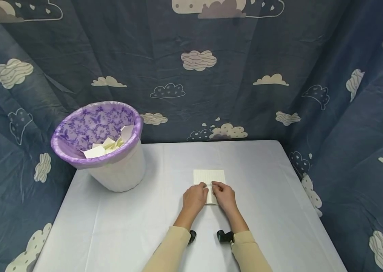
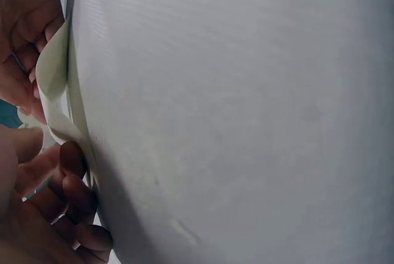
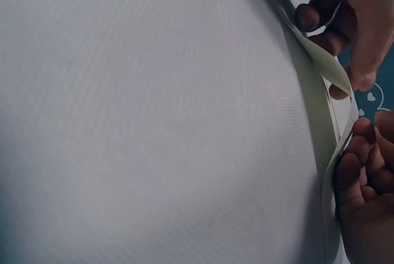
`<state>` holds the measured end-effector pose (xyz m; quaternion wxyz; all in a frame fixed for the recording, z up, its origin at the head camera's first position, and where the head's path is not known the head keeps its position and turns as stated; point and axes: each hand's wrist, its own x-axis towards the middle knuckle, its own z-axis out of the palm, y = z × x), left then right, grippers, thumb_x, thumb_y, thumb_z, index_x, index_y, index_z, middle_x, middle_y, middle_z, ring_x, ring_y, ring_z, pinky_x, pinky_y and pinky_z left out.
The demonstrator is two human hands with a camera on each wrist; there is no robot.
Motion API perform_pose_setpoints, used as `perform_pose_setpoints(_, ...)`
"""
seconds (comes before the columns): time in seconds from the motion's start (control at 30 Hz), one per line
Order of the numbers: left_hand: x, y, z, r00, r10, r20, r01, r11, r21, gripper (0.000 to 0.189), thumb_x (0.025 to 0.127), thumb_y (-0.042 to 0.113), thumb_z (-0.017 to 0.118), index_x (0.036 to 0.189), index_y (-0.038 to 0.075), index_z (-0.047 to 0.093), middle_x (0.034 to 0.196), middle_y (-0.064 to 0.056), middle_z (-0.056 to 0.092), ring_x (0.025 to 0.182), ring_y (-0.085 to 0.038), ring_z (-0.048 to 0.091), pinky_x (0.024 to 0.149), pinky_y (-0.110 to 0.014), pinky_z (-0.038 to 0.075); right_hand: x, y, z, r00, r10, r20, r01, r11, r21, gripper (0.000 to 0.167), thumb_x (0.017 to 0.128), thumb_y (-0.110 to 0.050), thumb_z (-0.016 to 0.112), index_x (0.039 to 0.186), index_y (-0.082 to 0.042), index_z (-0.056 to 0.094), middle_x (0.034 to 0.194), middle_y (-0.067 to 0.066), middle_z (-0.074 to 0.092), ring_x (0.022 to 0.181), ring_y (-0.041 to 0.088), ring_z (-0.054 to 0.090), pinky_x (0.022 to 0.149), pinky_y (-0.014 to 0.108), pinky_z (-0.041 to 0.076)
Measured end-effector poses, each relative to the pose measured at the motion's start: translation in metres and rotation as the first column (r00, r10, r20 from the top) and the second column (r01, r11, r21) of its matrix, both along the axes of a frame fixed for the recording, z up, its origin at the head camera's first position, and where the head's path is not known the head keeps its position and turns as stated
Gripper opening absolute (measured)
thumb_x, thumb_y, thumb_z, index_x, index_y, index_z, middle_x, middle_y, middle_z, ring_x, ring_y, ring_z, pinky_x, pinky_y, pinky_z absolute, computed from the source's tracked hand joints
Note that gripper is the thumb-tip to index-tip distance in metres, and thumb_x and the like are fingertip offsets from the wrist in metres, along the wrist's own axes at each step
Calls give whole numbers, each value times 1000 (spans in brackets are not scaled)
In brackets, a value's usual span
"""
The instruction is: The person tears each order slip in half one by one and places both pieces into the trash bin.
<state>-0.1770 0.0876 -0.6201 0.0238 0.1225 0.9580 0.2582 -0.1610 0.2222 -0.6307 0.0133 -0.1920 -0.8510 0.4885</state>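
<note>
A cream, faintly lined sheet of paper [image 1: 209,176] lies at the middle of the table, its lower part [image 1: 212,199] showing between the hands. My left hand [image 1: 194,197] pinches the paper near its middle, thumb and fingertips together. Just to the right, my right hand [image 1: 224,195] pinches it too, with the two hands' fingertips close together. In the left wrist view the paper [image 2: 54,70] bows in a curl between the right hand [image 2: 28,36] and left hand [image 2: 49,202]. The right wrist view shows the paper's raised edge [image 3: 332,70] bent and twisted between both hands.
A white bin [image 1: 123,170] with a purple butterfly-patterned liner [image 1: 86,124] stands at the table's back left, holding several paper pieces [image 1: 108,145]. The white-covered table [image 1: 262,181] is enclosed by dark blue curtains [image 1: 232,102] with cloud prints.
</note>
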Motion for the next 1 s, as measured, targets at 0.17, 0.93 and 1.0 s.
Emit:
perform_pose_setpoints(0.17,1,-1,4,1000,-19,19,19,1000,1,23,104,32,68,116,15,77,97,-7,81,83,-24,76,62,-35,55,2,-1,1,1000,21,5,-21,1000,-1,28,102,-16,62,123,-5,78,89,7,76,77,13,62,67,24,46)
perform_pose_setpoints(0.93,-4,-17,13,987,-141,82,122,972,202,13,100,20,74,89,14,71,72,5,63,62,-6,48,59,-21,40,9,6,14,959,279,49,-279,960,-6,16,104,-14,61,94,-5,70,67,-1,62,60,10,50,62,25,39)
perform_pose_setpoints(1.0,-4,-21,14,982,-150,111,118,960,254,13,100,18,74,88,13,71,72,5,62,62,-6,48,59,-20,40,10,6,16,954,296,50,-296,955,-9,16,105,-13,61,94,-4,70,69,1,64,61,10,51,61,24,40)
